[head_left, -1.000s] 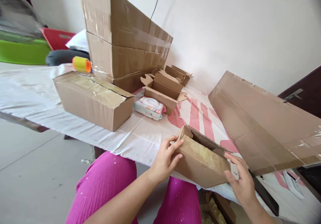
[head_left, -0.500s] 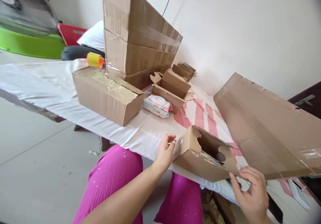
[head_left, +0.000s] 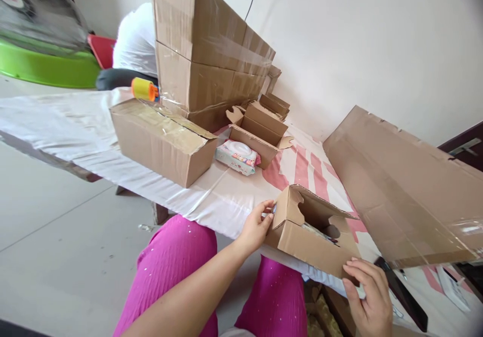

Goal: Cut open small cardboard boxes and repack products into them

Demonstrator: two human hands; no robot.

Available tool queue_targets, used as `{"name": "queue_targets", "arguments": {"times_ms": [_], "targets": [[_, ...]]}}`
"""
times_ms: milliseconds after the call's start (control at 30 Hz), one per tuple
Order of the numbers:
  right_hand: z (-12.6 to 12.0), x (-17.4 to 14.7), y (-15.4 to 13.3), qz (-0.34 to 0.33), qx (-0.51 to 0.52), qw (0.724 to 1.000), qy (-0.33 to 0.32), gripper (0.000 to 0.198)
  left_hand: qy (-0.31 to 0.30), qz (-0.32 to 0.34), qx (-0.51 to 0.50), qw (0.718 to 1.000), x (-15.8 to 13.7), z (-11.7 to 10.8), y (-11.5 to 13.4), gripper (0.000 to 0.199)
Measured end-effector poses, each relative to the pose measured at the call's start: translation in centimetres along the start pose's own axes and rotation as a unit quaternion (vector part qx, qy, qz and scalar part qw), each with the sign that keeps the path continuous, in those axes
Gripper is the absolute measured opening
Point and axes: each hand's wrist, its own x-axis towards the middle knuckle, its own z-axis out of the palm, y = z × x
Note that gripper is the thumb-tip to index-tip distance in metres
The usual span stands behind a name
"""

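A small open cardboard box [head_left: 313,250] sits at the near edge of the cloth-covered table, its notched flaps standing up at both ends. Inside it lies something flat and light-coloured, mostly hidden. My left hand [head_left: 258,227] presses fingers and thumb against the box's left end, beside a small blue sticker. At the right front corner my right hand [head_left: 368,294] holds the box, fingers over the edge and thumb in front. Beyond the box lies a packet of wet wipes [head_left: 237,157], touched by neither hand.
A taped box [head_left: 162,143] stands left, with a tall stack of cartons [head_left: 215,50] behind it. Another open box [head_left: 260,131] is near the wipes. A large cardboard sheet [head_left: 407,191] leans at right, near a black phone-like object [head_left: 405,297]. A person in white [head_left: 136,40] sits behind the cartons.
My left hand has come right onto the box end. My right hand has shifted slightly left and down at the corner. The box's front side leans outward more. The person behind has risen higher.
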Motion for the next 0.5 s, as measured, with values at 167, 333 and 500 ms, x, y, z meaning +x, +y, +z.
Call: {"name": "queue_targets", "arguments": {"times_ms": [167, 333, 500], "targets": [[1.3, 1.0, 0.2, 0.034, -0.062, 0.997, -0.011, 0.043, -0.004, -0.014, -0.088, 0.996, 0.8, -0.6, 0.4, 0.040], [2.2, 0.3, 1.0, 0.035, -0.091, 0.994, -0.055, 0.049, -0.016, -0.061, -0.137, 0.989, 1.1, -1.0, 0.5, 0.044], [2.9, -0.1, 1.4, 0.045, -0.078, 0.995, -0.034, 0.053, -0.028, -0.076, -0.139, 0.987, 1.0, -0.9, 0.4, 0.043]]}}
